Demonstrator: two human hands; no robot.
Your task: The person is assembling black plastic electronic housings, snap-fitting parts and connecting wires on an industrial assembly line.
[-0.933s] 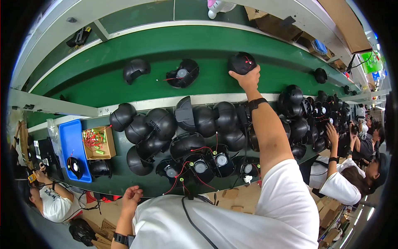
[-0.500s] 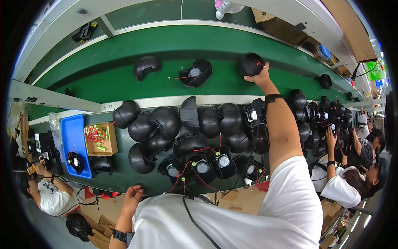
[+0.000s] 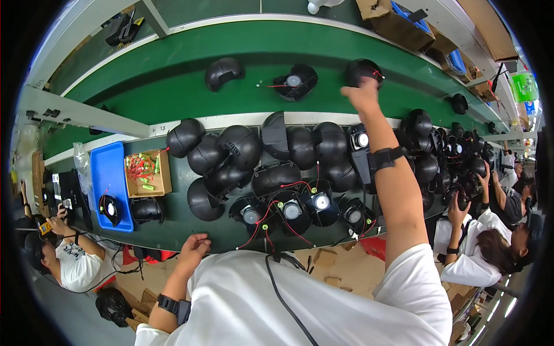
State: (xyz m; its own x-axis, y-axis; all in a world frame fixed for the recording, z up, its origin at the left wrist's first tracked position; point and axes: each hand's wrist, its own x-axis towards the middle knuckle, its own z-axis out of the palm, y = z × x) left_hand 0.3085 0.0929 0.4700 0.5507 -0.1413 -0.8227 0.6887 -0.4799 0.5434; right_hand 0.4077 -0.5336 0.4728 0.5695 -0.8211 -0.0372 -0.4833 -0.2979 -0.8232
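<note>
On the green conveyor at the far side sits a round black plastic shell [image 3: 359,68] with a short red wire. My right hand [image 3: 363,98] is at its near edge, slightly blurred, with the thumb held out away from the shell and the fingers overlapping its lower rim. To the left on the belt lie a shell half with a speaker [image 3: 294,81] and a notched black shell [image 3: 224,74]. My left hand [image 3: 195,251] hovers by the near table edge, loosely curled with nothing seen in it. Nearest to it is a rounded black shell [image 3: 205,200] on the bench.
Many black shells and speaker halves [image 3: 292,210] with red wires crowd the bench. A blue tray [image 3: 109,167] and a cardboard box [image 3: 166,173] of green-and-red wired parts stand at left. Co-workers sit on both sides. A white frame post [image 3: 86,112] juts in at left.
The view has shifted, so the bench appears higher. My right hand has drawn back toward me from around the shell, its thumb coming off it. My left hand stays near the edge.
</note>
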